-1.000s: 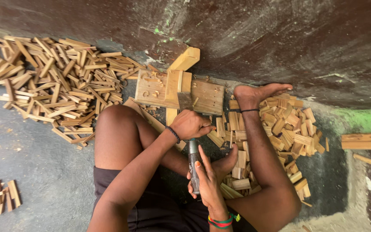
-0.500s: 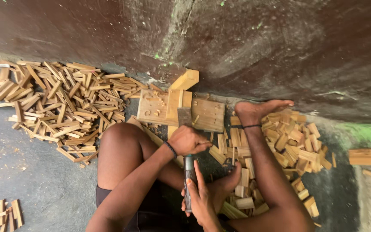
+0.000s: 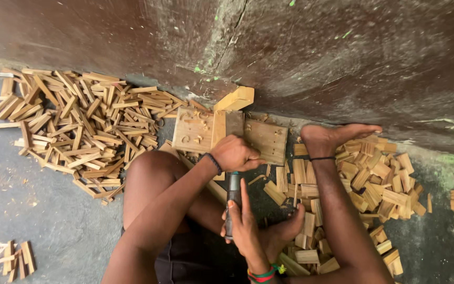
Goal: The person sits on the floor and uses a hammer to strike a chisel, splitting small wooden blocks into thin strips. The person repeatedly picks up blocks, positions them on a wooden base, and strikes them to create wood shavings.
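Note:
I sit on the ground with my knees spread. My left hand (image 3: 236, 153), with a black wristband, is a closed fist at the upper end of a dark, rod-shaped tool (image 3: 233, 192), just below a flat wooden board (image 3: 266, 139) with holes and an upright yellow block (image 3: 235, 100). My right hand (image 3: 245, 226), wearing a coloured bracelet, lies along the tool's lower part, fingers stretched up the shaft. The fist hides the tool's tip.
A big heap of small wooden slats (image 3: 74, 126) lies to the left, and another pile of wood pieces (image 3: 379, 184) to the right under my right leg. My right foot (image 3: 332, 138) rests by a dark rough wall (image 3: 342, 63). A few slats (image 3: 11, 260) lie bottom left.
The view has shifted slightly. My left fist sits a little closer to the board. Both hands stay on the tool.

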